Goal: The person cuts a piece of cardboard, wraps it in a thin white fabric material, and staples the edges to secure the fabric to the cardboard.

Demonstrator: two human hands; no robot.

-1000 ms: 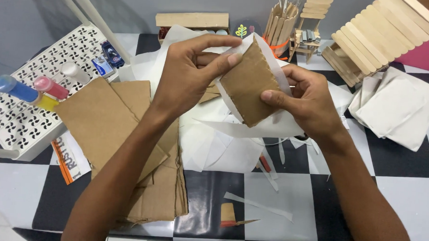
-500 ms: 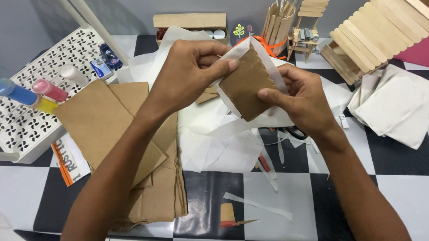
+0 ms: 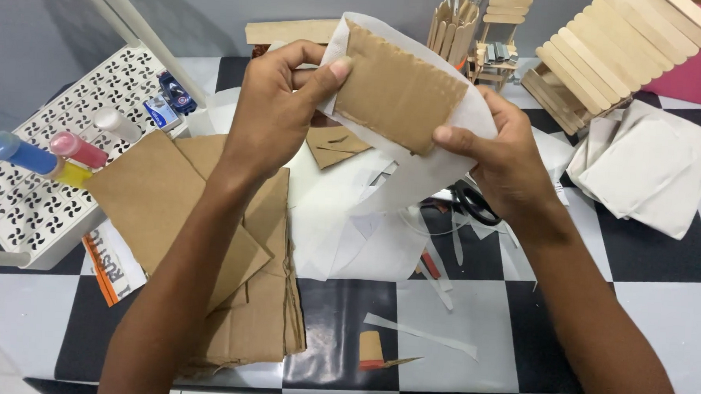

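Item: brown corrugated cardboard rectangle (image 3: 398,89) backed on white paper sheet (image 3: 434,173), held aloft at 12 o'clock. Left hand (image 3: 279,107) pinches its left edge; right hand (image 3: 506,160) grips lower right corner, keeping it flat. Brown cardboard stack (image 3: 207,238) at 8 o'clock; black scissors (image 3: 472,202) beneath.

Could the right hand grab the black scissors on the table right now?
Probably not right away. The right hand is busy pinching the brown corrugated cardboard piece with its white paper backing, together with the left hand. The black-handled scissors lie just beneath it, partly hidden, so it would need to let go first.
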